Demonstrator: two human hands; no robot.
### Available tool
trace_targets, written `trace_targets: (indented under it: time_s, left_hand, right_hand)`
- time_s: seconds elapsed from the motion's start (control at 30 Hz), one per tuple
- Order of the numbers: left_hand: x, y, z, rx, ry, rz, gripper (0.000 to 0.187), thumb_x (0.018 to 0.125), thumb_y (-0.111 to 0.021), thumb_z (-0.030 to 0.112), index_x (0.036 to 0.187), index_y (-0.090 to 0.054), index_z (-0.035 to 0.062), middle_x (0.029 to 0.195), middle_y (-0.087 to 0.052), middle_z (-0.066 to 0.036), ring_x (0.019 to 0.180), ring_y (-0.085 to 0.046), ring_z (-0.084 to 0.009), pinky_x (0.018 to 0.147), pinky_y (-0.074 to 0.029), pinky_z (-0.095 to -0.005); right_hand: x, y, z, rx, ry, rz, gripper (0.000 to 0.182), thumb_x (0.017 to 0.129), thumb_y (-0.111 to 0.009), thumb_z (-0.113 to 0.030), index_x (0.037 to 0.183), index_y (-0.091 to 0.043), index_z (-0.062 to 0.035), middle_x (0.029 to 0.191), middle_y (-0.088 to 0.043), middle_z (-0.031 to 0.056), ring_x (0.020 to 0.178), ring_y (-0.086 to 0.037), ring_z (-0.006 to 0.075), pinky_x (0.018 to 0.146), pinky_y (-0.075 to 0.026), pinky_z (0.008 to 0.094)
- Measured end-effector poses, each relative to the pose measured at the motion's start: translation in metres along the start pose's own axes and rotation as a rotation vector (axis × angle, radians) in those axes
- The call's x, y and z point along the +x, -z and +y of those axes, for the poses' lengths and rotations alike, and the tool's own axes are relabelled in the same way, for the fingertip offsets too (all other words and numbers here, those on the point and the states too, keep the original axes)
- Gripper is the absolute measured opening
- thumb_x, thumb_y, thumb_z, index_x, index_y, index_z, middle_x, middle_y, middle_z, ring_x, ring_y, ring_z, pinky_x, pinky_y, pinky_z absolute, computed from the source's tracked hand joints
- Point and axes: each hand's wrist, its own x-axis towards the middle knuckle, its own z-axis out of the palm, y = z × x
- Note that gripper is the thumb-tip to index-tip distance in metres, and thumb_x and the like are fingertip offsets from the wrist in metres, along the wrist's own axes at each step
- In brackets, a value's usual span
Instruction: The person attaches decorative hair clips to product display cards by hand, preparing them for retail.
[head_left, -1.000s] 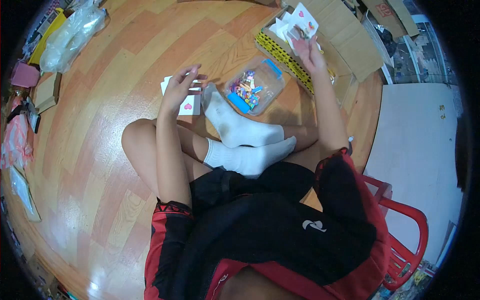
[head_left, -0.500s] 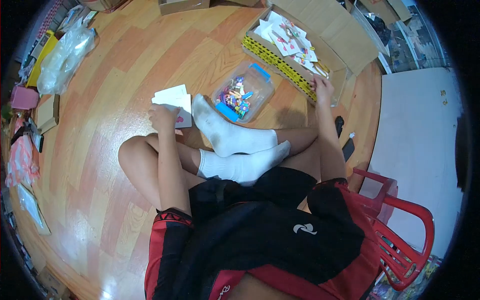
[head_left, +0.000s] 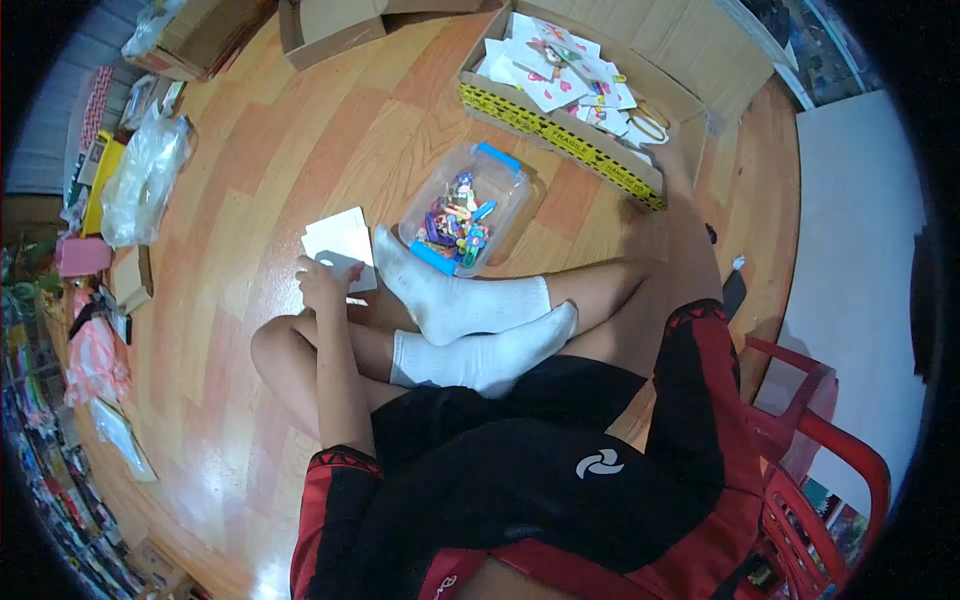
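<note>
Stacked white cards (head_left: pixel 340 245) lie by my socked feet on the wooden floor, slightly fanned. My left hand (head_left: pixel 325 283) is at their near left edge, fingers curled round it. At the right end of a long cardboard box (head_left: pixel 560 140) with yellow-black FRAGILE tape, my right hand (head_left: pixel 675 160) reaches over the side, its fingertips mostly hidden. Inside the box are loose cards (head_left: pixel 545 85) with pink hearts and small colourful pieces, plus a yellow-brown loop (head_left: pixel 648 125) near my right fingers. Between box and feet stands a clear plastic container (head_left: pixel 510 200) with blue clips, holding small colourful clip-like items (head_left: pixel 460 220).
A clear plastic bag (head_left: pixel 145 185), a pink container (head_left: pixel 84 257) and other goods line the left side. Another cardboard box (head_left: pixel 335 35) is at the top. To my right are a red plastic chair (head_left: pixel 840 450) and a dark flat object (head_left: pixel 734 292) on the floor.
My right hand has moved from the box's near wall further in over its right end. My left hand stays at the cards. The whole view has shifted slightly with my head.
</note>
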Motion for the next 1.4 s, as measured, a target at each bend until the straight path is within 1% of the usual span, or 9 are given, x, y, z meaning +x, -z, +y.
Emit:
trace_targets:
  time_s: [0.23,0.3,0.43,0.67,0.87,1.07,1.2,1.27,1.4]
  left_hand:
    - [0.017,-0.008,-0.01,-0.073,0.007,-0.053,0.086,0.044,-0.076,0.041,0.1,-0.027,-0.0027,0.085,-0.054,-0.025,0.078,-0.055,-0.0373,0.066,-0.046,-0.0394]
    - [0.016,-0.007,-0.011,-0.036,0.02,-0.026,0.085,0.045,-0.075,0.043,0.099,-0.029,-0.0035,0.081,-0.055,-0.024,0.077,-0.056,-0.0366,0.066,-0.046,-0.0394]
    - [0.016,0.006,-0.011,0.007,-0.014,0.001,0.06,0.05,-0.071,0.044,0.081,-0.05,-0.002,0.077,-0.058,-0.02,0.074,-0.057,-0.0339,0.063,-0.045,-0.0399]
    - [0.031,0.005,-0.026,-0.378,-0.003,0.03,0.036,0.062,-0.066,0.031,0.077,-0.057,-0.0012,0.074,-0.059,-0.019,0.07,-0.057,-0.0312,0.062,-0.044,-0.0364]
    - [0.036,-0.011,-0.014,-1.077,-0.243,0.178,0.025,0.074,-0.058,0.018,0.089,-0.053,-0.0013,0.076,-0.059,-0.013,0.065,-0.058,-0.02,0.056,-0.045,-0.0314]
    - [0.023,0.02,-0.002,-1.484,-0.098,-0.269,0.027,0.081,-0.051,0.021,0.099,-0.049,0.002,0.067,-0.053,-0.004,0.059,-0.053,-0.0113,0.049,-0.047,-0.0256]
    - [0.024,0.04,-0.008,-1.617,-0.109,-0.301,0.029,0.08,-0.051,0.021,0.099,-0.047,-0.0011,0.068,-0.053,-0.004,0.058,-0.052,-0.0111,0.049,-0.047,-0.0257]
    - [0.024,0.05,-0.005,-1.677,-0.104,-0.249,0.028,0.08,-0.052,0.02,0.098,-0.048,-0.0016,0.068,-0.053,-0.004,0.058,-0.052,-0.0108,0.05,-0.047,-0.0257]
    - [0.03,0.048,-0.003,-1.707,-0.14,-0.206,0.022,0.08,-0.053,0.017,0.092,-0.052,-0.0015,0.07,-0.056,-0.004,0.06,-0.053,-0.0098,0.053,-0.044,-0.0232]
  right_hand:
    - [-0.012,0.02,-0.032,0.06,-0.088,-0.194,0.074,0.051,-0.076,-0.021,0.112,-0.037,-0.0058,0.1,-0.053,0.0168,0.09,-0.053,0.0281,0.074,-0.042,0.0345]
    - [-0.002,0.008,-0.006,0.09,0.08,0.073,0.071,0.053,-0.074,-0.017,0.112,-0.037,-0.0054,0.095,-0.055,0.0164,0.085,-0.054,0.0296,0.072,-0.042,0.0339]
    - [-0.022,0.036,-0.025,0.191,0.074,-0.05,0.042,0.061,-0.067,-0.034,0.085,-0.057,-0.0007,0.081,-0.058,0.0154,0.073,-0.056,0.0227,0.061,-0.042,0.0319]
    - [-0.055,0.071,-0.097,0.126,0.292,0.215,0.029,0.073,-0.055,-0.023,0.092,-0.058,-0.0016,0.081,-0.059,0.0126,0.07,-0.056,0.0194,0.066,-0.041,0.0278]
    - [-0.175,0.022,-0.2,0.484,0.5,-0.525,0.018,0.074,-0.054,-0.014,0.087,-0.057,-0.0012,0.079,-0.058,0.0101,0.073,-0.055,0.0163,0.064,-0.042,0.0263]
    - [-0.208,-0.059,-0.237,-0.466,0.841,-0.629,0.018,0.068,-0.048,-0.001,0.083,-0.056,0.0037,0.079,-0.056,0.0194,0.077,-0.055,0.0274,0.069,-0.043,0.0328]
    - [-0.222,-0.047,-0.267,-0.591,0.856,-0.561,0.018,0.064,-0.046,0.002,0.078,-0.057,0.0056,0.083,-0.055,0.0234,0.078,-0.056,0.0288,0.069,-0.043,0.0354]
    - [-0.222,-0.056,-0.272,-0.719,0.676,-0.867,0.019,0.063,-0.048,0.001,0.078,-0.059,0.0035,0.1,-0.049,0.0256,0.092,-0.051,0.0308,0.077,-0.04,0.0362]
    - [-0.213,-0.069,-0.246,-0.755,0.835,-0.749,0.019,0.069,-0.046,-0.008,0.08,-0.06,0.0004,0.083,-0.057,0.0211,0.08,-0.055,0.0313,0.072,-0.043,0.0383]
